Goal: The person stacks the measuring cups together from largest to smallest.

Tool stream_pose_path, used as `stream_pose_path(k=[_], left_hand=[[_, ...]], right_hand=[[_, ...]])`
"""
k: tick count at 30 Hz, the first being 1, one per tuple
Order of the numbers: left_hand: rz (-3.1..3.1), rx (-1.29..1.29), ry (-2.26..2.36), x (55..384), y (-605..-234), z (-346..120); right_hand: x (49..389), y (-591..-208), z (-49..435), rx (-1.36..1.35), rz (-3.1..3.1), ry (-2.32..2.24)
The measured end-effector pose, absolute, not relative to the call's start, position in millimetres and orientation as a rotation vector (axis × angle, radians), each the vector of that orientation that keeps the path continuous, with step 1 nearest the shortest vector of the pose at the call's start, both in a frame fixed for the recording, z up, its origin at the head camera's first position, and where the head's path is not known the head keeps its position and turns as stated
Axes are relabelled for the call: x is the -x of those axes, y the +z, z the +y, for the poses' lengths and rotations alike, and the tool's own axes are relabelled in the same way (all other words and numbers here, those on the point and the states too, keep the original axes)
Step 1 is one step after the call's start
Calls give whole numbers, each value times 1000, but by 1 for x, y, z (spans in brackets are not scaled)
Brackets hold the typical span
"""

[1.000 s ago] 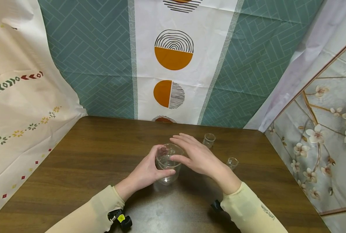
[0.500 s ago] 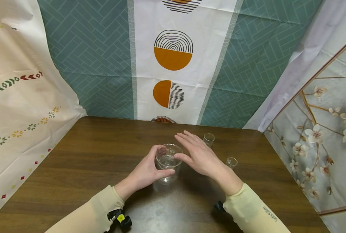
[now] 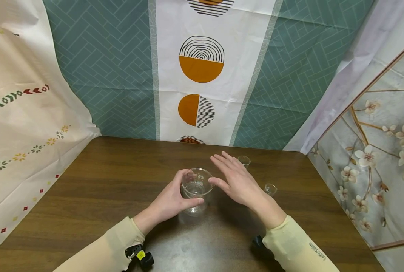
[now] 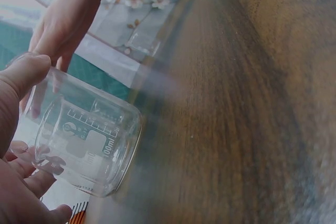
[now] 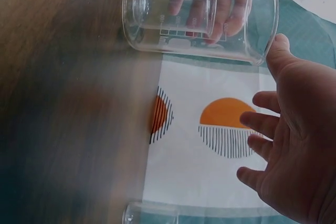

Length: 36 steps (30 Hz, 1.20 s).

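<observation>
In the head view my left hand (image 3: 169,200) grips a clear glass beaker (image 3: 204,184) standing upright on the table, thumb on the near side and fingers round the far side. A smaller graduated beaker (image 5: 178,6) sits nested inside it, down at its base; its 100 ml mark shows in the left wrist view. My right hand (image 3: 237,179) is beside the rim on the right, fingers spread and straight, holding nothing. Its thumb tip (image 5: 281,43) is right at the large beaker's rim in the right wrist view.
Two small glass beakers stand to the right: one (image 3: 244,160) behind my right hand, partly hidden by it, and another (image 3: 270,189) beyond my right wrist. The brown wooden table (image 3: 130,166) ends at a patterned cloth backdrop (image 3: 120,94), with more cloth on both sides.
My right hand has drawn away to the right from over the beaker's rim, its fingers staying spread. The left hand keeps its grip and the beaker stays in place.
</observation>
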<state>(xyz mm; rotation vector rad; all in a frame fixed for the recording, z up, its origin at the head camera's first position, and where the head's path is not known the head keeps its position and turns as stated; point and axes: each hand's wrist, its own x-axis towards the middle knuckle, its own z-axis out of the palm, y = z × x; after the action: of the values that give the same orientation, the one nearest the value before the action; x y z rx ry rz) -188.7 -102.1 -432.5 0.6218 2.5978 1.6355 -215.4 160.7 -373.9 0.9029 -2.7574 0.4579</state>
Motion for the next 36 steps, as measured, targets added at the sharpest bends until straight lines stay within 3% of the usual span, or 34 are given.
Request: stream_pose_path(k=[36], left_hand=[[2605,-629,1638,189,-432,-101]], right_hand=[[232,-383,188,-720,-2794,299]])
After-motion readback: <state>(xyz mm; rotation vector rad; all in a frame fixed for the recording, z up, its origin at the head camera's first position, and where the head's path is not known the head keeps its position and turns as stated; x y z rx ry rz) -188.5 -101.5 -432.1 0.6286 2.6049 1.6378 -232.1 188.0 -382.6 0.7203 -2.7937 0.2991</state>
